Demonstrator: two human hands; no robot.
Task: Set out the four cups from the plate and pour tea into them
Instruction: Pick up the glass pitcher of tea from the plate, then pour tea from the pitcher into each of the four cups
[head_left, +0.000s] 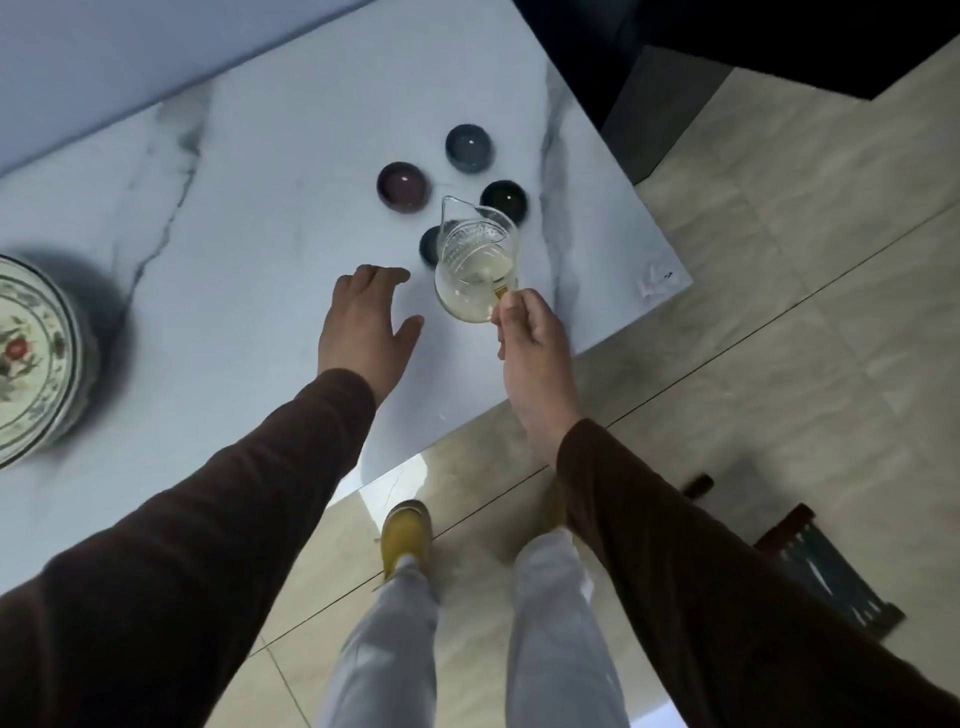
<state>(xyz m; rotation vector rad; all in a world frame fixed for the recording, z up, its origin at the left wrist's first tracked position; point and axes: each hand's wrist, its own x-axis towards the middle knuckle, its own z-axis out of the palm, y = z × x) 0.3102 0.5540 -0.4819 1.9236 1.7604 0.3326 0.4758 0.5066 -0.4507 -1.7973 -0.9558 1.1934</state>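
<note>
Marble table (260, 218): right hand (524, 332) grips glass pitcher (475, 270) above four cups (404, 186)

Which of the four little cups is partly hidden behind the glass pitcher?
The cup nearest the person, just left of the glass pitcher held in the right hand. The purple cup, grey-blue cup and dark cup show fully.

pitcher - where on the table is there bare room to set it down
Bare marble lies between the left hand and the floral plate, and beyond the purple cup toward the far edge. It is crowded around the four cups; the glass pitcher, held by the right hand, hides part of the nearest cup.
</note>
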